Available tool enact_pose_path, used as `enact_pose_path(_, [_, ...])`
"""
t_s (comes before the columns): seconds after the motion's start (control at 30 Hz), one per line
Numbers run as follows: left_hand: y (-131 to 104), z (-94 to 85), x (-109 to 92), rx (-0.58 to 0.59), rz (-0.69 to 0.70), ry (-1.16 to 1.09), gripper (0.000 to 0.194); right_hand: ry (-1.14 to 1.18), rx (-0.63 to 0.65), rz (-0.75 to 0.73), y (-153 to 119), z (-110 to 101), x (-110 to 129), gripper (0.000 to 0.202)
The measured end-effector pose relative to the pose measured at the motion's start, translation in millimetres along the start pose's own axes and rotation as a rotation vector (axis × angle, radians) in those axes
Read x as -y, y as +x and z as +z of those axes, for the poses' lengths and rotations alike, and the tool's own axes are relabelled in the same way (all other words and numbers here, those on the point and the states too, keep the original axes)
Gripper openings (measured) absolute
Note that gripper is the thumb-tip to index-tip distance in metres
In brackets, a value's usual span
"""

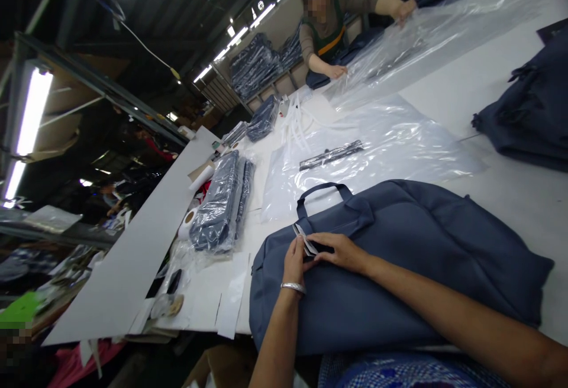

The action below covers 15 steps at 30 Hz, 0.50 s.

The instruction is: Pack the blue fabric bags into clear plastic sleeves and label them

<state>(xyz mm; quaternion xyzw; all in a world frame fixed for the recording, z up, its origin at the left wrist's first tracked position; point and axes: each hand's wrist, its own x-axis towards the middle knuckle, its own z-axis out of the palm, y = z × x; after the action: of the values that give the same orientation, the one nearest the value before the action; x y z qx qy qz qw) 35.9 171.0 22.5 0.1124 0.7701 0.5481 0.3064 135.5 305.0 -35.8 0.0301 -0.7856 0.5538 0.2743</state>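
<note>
A navy blue bag [417, 258] lies on its side across the table in front of me, its carry handle [326, 188] standing up at the far edge. Over the bag, my left hand [294, 262] pinches a small black-and-white tag [305, 239] that looks like folded card. From the other side, the fingers of my right hand [341, 251] close on the same tag. Part of it is hidden behind my fingers, and its print is too small to read. A silver bangle [293, 287] circles my left wrist.
Plastic-wrapped navy bags [217, 204] lie on the left. Clear plastic sheets [399, 133] with a dark wrapped strip [331, 155] cover the table beyond. Another navy bag [528, 104] lies at right. Across the table, a co-worker [326, 27] handles clear plastic. White strips [295, 122] lie mid-table.
</note>
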Motion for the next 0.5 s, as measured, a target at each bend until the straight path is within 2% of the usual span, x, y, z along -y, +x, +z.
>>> enact_pose_path(0.13, [1, -8.9, 1, 0.002, 0.045, 0.052, 0.049, -0.014, -0.044, -0.012, 1, 0, 2, 0.034])
enact_pose_path(0.3, [9, -29.1, -7, -0.061, 0.146, 0.177, 0.036, -0.165, -0.203, -0.034, 0, -2, 4, 0.022])
enact_pose_path(0.4, [16, -44.3, -16, -0.116, 0.204, 0.243, 0.03, -0.273, -0.318, 0.017, 0, -6, 4, 0.02])
enact_pose_path(0.5, [22, -55.4, -21, -0.144, 0.21, 0.269, 0.033, -0.209, -0.348, 0.147, 1, -7, 5, 0.018])
